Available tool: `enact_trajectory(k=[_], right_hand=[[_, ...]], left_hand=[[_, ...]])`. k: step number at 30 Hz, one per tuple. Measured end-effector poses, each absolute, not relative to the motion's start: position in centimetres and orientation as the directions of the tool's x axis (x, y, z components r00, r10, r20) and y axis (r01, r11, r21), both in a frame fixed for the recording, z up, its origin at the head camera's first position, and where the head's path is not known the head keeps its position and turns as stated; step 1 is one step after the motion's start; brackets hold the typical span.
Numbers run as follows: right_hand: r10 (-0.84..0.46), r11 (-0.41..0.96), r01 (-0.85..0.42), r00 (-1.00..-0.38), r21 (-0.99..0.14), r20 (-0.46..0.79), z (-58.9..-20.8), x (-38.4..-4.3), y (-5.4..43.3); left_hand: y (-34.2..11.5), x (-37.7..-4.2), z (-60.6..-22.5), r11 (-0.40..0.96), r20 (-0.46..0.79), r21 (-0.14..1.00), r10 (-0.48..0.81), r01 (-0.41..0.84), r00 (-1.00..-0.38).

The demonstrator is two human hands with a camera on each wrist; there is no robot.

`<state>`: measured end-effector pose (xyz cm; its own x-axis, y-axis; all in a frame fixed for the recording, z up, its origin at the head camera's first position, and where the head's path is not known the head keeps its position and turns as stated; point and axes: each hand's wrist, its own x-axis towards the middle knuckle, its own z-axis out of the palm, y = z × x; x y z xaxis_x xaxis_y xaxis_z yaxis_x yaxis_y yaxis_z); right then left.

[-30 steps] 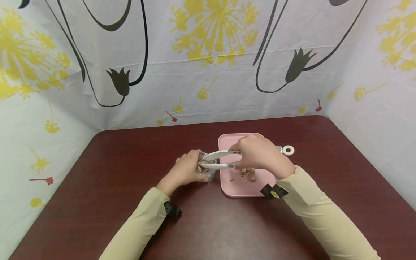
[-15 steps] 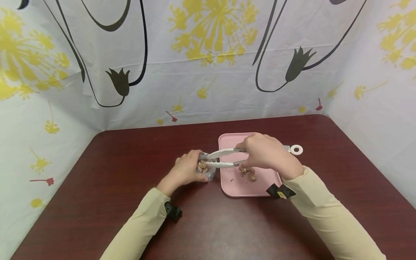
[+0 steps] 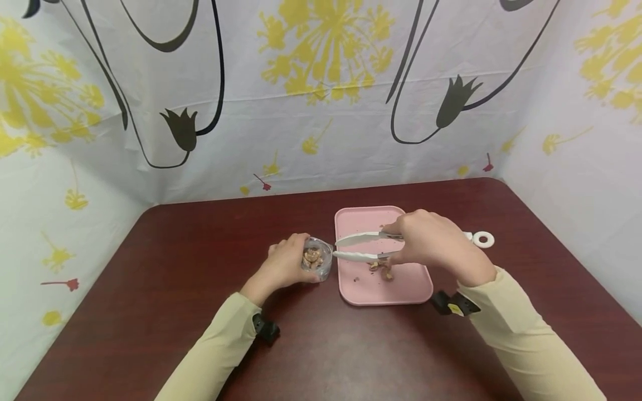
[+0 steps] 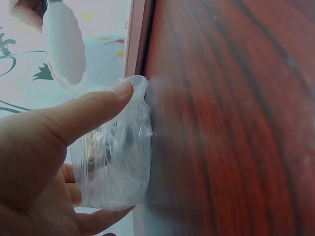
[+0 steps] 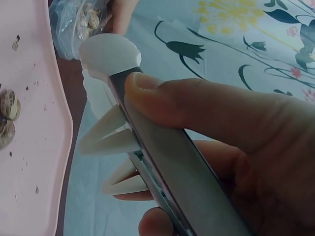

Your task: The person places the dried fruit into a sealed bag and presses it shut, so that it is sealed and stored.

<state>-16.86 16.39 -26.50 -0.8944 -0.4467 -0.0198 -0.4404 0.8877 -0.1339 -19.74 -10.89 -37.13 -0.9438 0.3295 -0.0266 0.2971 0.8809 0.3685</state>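
My left hand (image 3: 287, 260) grips an upright clear plastic bag (image 4: 123, 167), thumb on the near side and fingers round the far side. Inside the bag lie brown, wrinkled pieces (image 3: 312, 257) that look like dried mushrooms. My right hand (image 3: 435, 245) holds white-tipped tongs (image 3: 357, 257) level over the pink tray (image 3: 362, 218), thumb on one arm and fingers under the other. The tongs' tips stand apart with nothing between them, just right of the bag's mouth. More brown pieces (image 3: 386, 272) lie on the tray below the tongs.
Small dark crumbs (image 5: 37, 189) are scattered on the tray. It stands right beside the bag on the dark red wooden table (image 3: 321, 345). The tongs' white ring end (image 3: 484, 239) sticks out behind my right hand. A flower-printed cloth (image 3: 281, 128) hangs behind and beside the table.
The right hand has drawn the tongs to the right, out of the bag's mouth and over the tray. The left hand stays on the bag, whose pieces now show more fully.
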Motion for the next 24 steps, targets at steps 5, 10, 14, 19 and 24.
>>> enact_trajectory(k=[5,10,14,19,24], right_hand=[[-0.438,0.889,-0.432,-0.899,-0.153,-0.010,-26.3,-16.5,17.7],[-0.394,0.906,-0.387,-0.919,-0.173,-0.002,-26.4,-16.0,19.2],[-0.365,0.918,-0.357,-0.931,-0.172,-0.019,-26.7,-15.5,20.5],[-0.336,0.932,-0.325,-0.941,-0.158,-0.047,-26.7,-14.8,22.2],[-0.299,0.949,-0.285,-0.949,-0.136,-0.098,-26.7,-14.2,23.6]], left_hand=[[-10.9,-19.7,-37.3,0.883,-0.026,0.364,0.327,0.296,-0.945],[-10.8,-19.8,-37.2,0.883,-0.027,0.366,0.325,0.293,-0.945],[-10.8,-19.7,-37.3,0.883,-0.031,0.366,0.325,0.292,-0.945],[-10.8,-19.7,-37.3,0.883,-0.034,0.363,0.331,0.296,-0.943],[-10.8,-19.9,-37.2,0.886,-0.035,0.352,0.334,0.301,-0.942]])
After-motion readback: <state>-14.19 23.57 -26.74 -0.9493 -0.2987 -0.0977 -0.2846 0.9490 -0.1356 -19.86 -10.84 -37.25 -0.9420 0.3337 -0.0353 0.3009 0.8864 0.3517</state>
